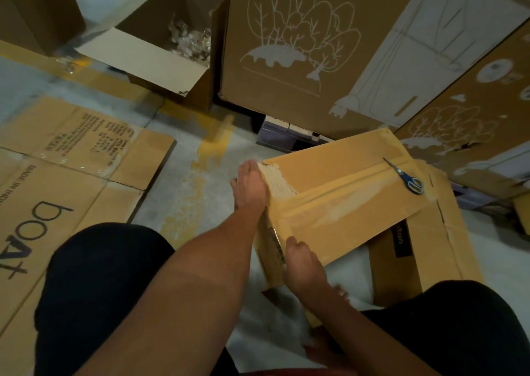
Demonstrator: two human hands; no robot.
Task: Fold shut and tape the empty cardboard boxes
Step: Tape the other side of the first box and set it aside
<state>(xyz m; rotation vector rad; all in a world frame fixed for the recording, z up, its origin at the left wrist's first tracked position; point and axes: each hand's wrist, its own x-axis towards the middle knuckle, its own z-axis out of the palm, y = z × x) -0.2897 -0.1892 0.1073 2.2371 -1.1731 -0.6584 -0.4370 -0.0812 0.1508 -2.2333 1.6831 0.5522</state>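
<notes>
Your left hand (pixel 249 186) lies flat along the torn, corrugated corner of the glossy-taped cardboard box (pixel 344 197), your right hand (pixel 304 266) curls over its near edge, blue-handled scissors (pixel 407 177) resting on top.

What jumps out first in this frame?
Both hands on the taped cardboard box at centre right: left hand on its torn far-left corner, right hand at the near edge. Blue-handled scissors lie on top, and a flattened "boat" carton covers the floor at left.
</notes>
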